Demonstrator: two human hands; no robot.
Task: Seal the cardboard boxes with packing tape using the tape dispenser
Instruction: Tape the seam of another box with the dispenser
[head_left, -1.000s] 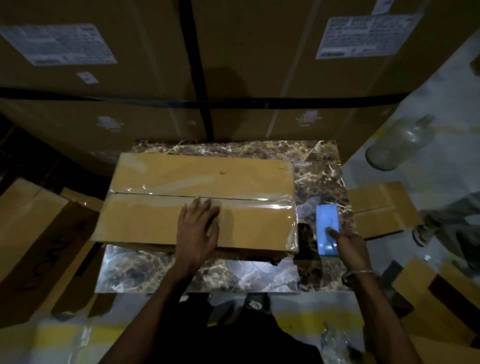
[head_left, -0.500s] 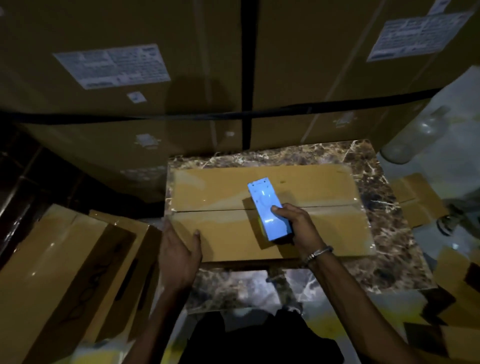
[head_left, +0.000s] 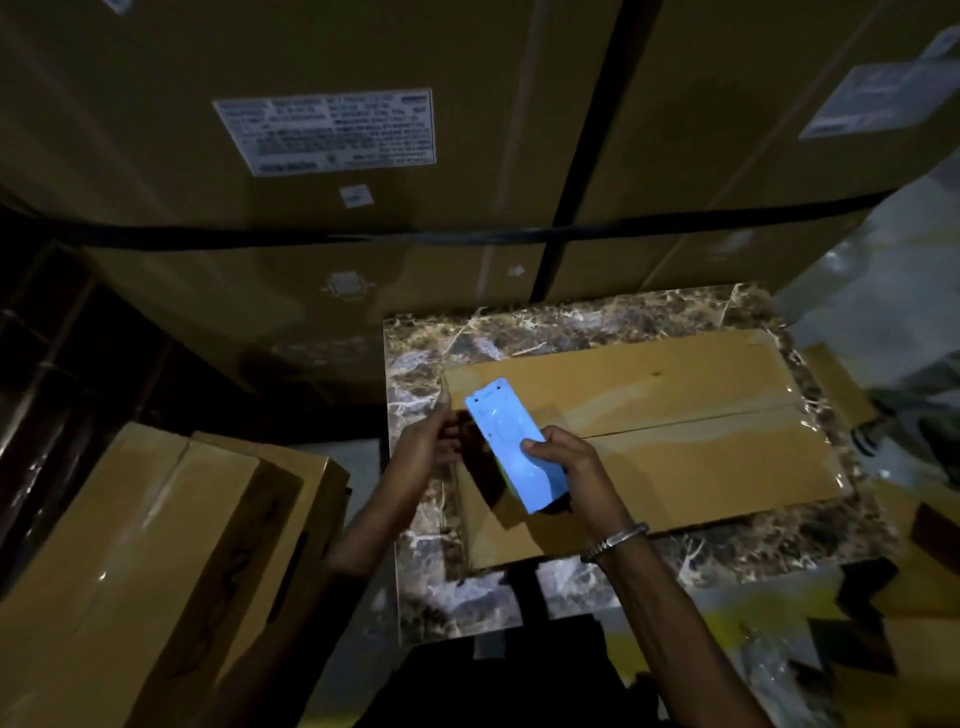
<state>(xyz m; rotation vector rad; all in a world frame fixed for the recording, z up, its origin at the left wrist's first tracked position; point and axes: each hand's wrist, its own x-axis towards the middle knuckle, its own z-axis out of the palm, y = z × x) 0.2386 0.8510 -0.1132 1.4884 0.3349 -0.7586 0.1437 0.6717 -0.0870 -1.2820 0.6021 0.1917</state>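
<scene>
The white label (head_left: 324, 131) at 11 o'clock is too blurred to read. The right hand (head_left: 569, 470) grips the blue tape dispenser (head_left: 514, 444) over the closed cardboard box (head_left: 675, 447) on the bench (head_left: 415, 358). The left hand (head_left: 426, 441) pinches at the box's 9 o'clock end.

A: What blocks the far side?
B: Big stacked cartons (head_left: 363, 260) rise right behind the table (head_left: 571, 317).
A: The left?
B: A low pile of boxes (head_left: 156, 545) stands near the table's left edge, with a narrow gap between.
A: And on top?
B: The flat cardboard box (head_left: 701, 457) fills most of the table; bare marble rims it.

Matt cardboard box (head_left: 675, 462) on glossy marble tabletop (head_left: 597, 317)
</scene>
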